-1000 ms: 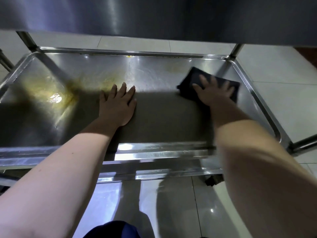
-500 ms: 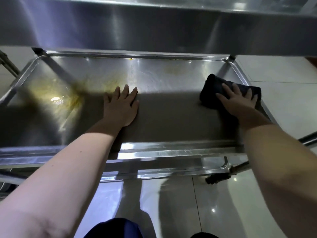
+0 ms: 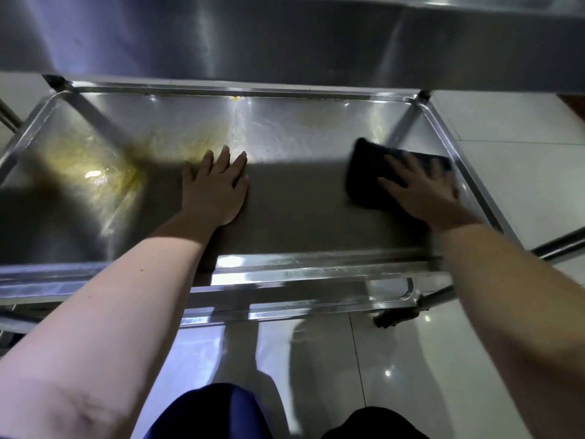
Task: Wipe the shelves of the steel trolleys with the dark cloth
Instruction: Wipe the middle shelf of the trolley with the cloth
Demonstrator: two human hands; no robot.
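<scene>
Nearest to the camera, at the bottom edge, the knees of the person show in dark blue cloth (image 3: 205, 413), above a glossy tiled floor (image 3: 316, 369) that reflects small lights. Two bare forearms reach forward from both lower corners over the front rim (image 3: 300, 274) of the steel trolley's shelf (image 3: 300, 201).

The left hand (image 3: 213, 188) lies flat on the shelf, palm down, fingers stretched and a little spread; its grip is wide and holds nothing. It rests near the middle of the shelf, just at the border between shadow and light.

The right hand (image 3: 421, 188) presses flat on the dark cloth (image 3: 367, 175), fingers spread over it, not closed around it. The cloth lies on the right part of the shelf, near the right rim, and sticks out from under the hand on the left side and at the far side. The hand and cloth look a little blurred.

Left of the left hand, a yellowish stain (image 3: 95, 172) covers the shelf surface, with a wet bright spot in it. A fainter yellowish mark (image 3: 313, 122) lies farther back, near the rear rim.

At the right, below the shelf corner, a black caster wheel (image 3: 389, 318) stands on the floor. Above everything, at the far side, the upper shelf (image 3: 285, 36) of the trolley crosses the whole view as a broad steel band.
</scene>
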